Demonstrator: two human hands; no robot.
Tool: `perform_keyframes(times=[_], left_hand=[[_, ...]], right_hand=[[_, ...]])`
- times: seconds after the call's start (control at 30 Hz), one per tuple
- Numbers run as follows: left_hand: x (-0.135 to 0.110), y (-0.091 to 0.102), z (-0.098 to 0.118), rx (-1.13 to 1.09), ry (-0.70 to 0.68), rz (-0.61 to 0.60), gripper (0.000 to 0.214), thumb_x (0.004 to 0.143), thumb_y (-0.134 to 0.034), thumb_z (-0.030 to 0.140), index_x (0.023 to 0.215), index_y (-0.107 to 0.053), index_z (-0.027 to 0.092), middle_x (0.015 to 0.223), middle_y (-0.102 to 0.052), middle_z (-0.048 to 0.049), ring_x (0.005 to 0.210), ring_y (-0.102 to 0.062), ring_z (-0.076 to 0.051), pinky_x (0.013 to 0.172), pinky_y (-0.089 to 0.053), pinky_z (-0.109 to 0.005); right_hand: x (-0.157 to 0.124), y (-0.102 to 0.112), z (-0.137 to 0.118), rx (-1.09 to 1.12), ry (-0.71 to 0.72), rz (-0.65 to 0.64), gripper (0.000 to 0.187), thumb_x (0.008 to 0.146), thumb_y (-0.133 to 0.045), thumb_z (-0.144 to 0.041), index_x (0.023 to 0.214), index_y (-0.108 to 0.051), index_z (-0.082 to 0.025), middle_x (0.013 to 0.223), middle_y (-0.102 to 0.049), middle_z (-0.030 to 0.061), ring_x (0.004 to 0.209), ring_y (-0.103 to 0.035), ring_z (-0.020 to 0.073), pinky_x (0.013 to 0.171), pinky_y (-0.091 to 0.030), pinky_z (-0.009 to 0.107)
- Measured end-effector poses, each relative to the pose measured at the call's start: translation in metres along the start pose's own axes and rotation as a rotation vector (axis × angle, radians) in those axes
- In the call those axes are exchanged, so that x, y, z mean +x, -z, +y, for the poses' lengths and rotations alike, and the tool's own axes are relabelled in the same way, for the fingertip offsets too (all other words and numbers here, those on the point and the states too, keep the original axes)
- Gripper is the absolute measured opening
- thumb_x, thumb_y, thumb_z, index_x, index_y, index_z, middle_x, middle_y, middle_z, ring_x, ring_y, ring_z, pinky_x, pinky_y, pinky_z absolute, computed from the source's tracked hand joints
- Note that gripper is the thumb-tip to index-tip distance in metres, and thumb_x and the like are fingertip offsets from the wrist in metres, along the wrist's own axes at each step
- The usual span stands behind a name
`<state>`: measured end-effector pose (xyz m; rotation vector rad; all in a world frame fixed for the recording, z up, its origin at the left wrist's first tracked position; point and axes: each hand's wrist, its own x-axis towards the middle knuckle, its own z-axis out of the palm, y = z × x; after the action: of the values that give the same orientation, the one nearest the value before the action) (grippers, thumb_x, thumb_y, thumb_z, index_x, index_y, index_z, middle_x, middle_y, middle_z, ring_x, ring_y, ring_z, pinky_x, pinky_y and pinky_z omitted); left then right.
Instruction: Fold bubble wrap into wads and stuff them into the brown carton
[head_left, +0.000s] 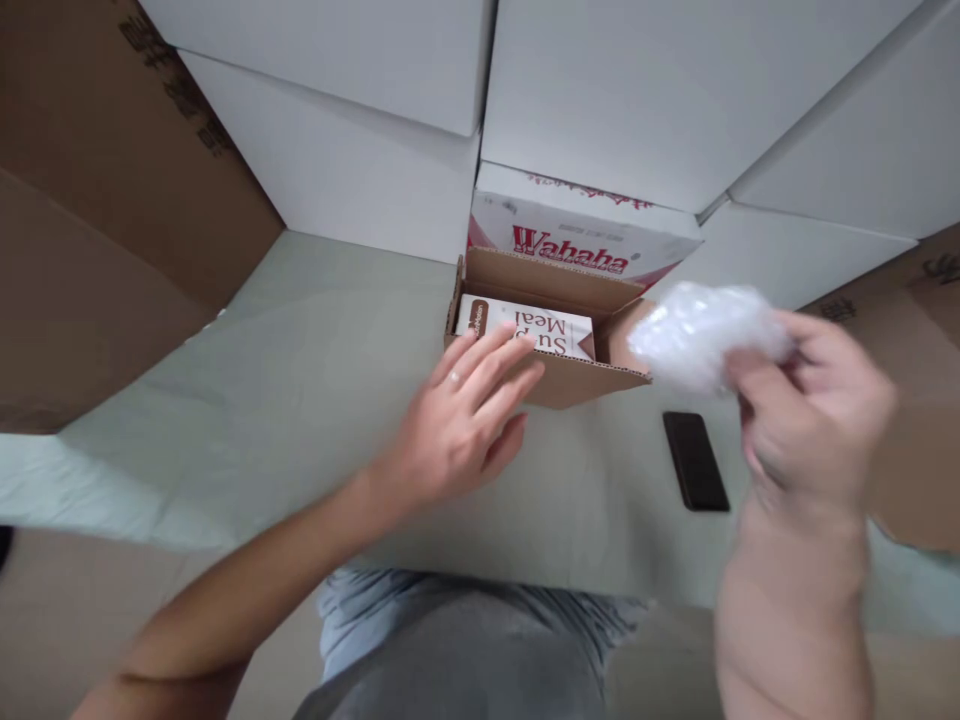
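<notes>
An open cardboard box (577, 382) stands on the green-covered surface, its front wall towards me. Inside, at the left, lies a white carton (577, 328) with brown lettering that reads upside down. My left hand (472, 410) is over the box's front left edge, fingers stretched out and holding nothing; I cannot tell whether the fingertips touch the carton. To the right of the box, my right hand (817, 400) grips a crumpled wad of clear bubble wrap (705, 335) in the air, level with the box's right end.
A black phone (696, 460) lies on the green cloth (337, 350) right of the box. Behind stands a white Wahaha carton (585, 235) against stacked white boxes (615, 90). Large brown cartons flank both sides, one at left (112, 230).
</notes>
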<state>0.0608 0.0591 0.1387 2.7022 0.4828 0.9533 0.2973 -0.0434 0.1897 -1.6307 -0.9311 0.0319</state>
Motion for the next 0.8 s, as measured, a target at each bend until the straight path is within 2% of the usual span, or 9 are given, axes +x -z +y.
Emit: perform_keyframes(times=[0.1, 0.2, 0.3, 0.43, 0.53, 0.63, 0.7, 0.8], left_hand=[[0.038, 0.0, -0.008, 0.139, 0.043, -0.101, 0.037, 0.088, -0.049, 0.03, 0.12, -0.049, 0.012, 0.13, -0.052, -0.0142, 0.129, -0.042, -0.03, 0.11, -0.024, -0.052], [0.061, -0.002, -0.012, 0.178, 0.099, -0.24, 0.038, 0.085, -0.054, 0.04, 0.108, -0.057, 0.01, 0.109, -0.063, -0.0139, 0.109, -0.057, -0.03, 0.096, -0.041, -0.045], [0.068, -0.002, -0.013, 0.198, 0.124, -0.345, 0.034, 0.084, -0.055, 0.044, 0.092, -0.061, 0.011, 0.09, -0.066, -0.0114, 0.09, -0.064, -0.028, 0.078, -0.048, -0.036], [0.063, -0.001, -0.007, 0.276, 0.181, -0.431, 0.032, 0.086, -0.05, 0.041, 0.077, -0.061, 0.013, 0.071, -0.066, -0.0086, 0.07, -0.065, -0.024, 0.062, -0.047, -0.032], [0.055, -0.002, 0.001, 0.309, 0.178, -0.442, 0.028, 0.088, -0.047, 0.035, 0.076, -0.061, 0.013, 0.072, -0.066, -0.0088, 0.066, -0.065, -0.022, 0.059, -0.045, -0.031], [0.048, -0.005, 0.006, 0.33, 0.158, -0.407, 0.02, 0.086, -0.048, 0.025, 0.076, -0.06, 0.013, 0.074, -0.067, -0.0096, 0.067, -0.064, -0.023, 0.059, -0.046, -0.032], [0.045, -0.008, 0.007, 0.336, 0.143, -0.378, 0.018, 0.086, -0.048, 0.023, 0.075, -0.059, 0.014, 0.073, -0.066, -0.0094, 0.066, -0.064, -0.023, 0.058, -0.046, -0.032], [0.042, -0.01, 0.005, 0.343, 0.129, -0.354, 0.017, 0.086, -0.048, 0.022, 0.076, -0.059, 0.014, 0.073, -0.066, -0.0083, 0.065, -0.063, -0.02, 0.058, -0.046, -0.03]], right_hand=[[0.032, -0.023, -0.02, -0.313, -0.036, -0.207, 0.02, 0.075, -0.064, -0.034, 0.093, -0.066, -0.025, 0.088, -0.068, 0.0053, 0.073, -0.06, 0.0174, 0.066, -0.048, 0.032], [0.044, -0.036, -0.022, -0.644, -0.013, -0.363, 0.021, 0.077, -0.06, -0.036, 0.092, -0.065, -0.022, 0.081, -0.068, 0.0047, 0.068, -0.059, 0.0179, 0.061, -0.043, 0.032], [0.047, -0.036, -0.014, -0.906, 0.084, -0.424, 0.023, 0.077, -0.057, -0.037, 0.091, -0.064, -0.02, 0.075, -0.067, 0.0056, 0.067, -0.059, 0.0205, 0.06, -0.04, 0.032], [0.043, -0.036, -0.008, -1.173, 0.2, -0.481, 0.018, 0.077, -0.055, -0.034, 0.08, -0.063, -0.018, 0.065, -0.063, 0.0087, 0.066, -0.059, 0.0241, 0.057, -0.038, 0.032], [0.038, -0.049, -0.007, -1.246, 0.249, -0.549, 0.015, 0.076, -0.056, -0.028, 0.081, -0.063, -0.016, 0.065, -0.064, 0.0109, 0.066, -0.06, 0.0255, 0.057, -0.039, 0.032], [0.035, -0.062, -0.003, -1.251, 0.228, -0.654, 0.018, 0.077, -0.055, -0.027, 0.081, -0.064, -0.013, 0.07, -0.065, 0.0141, 0.068, -0.061, 0.0271, 0.058, -0.04, 0.033], [0.036, -0.062, 0.0, -1.207, 0.199, -0.708, 0.02, 0.078, -0.054, -0.031, 0.082, -0.065, -0.014, 0.074, -0.066, 0.0135, 0.07, -0.062, 0.027, 0.058, -0.04, 0.033], [0.038, -0.051, 0.001, -1.044, 0.205, -0.705, 0.031, 0.074, -0.056, -0.034, 0.1, -0.063, -0.018, 0.086, -0.067, 0.0086, 0.071, -0.061, 0.0228, 0.061, -0.042, 0.031]])
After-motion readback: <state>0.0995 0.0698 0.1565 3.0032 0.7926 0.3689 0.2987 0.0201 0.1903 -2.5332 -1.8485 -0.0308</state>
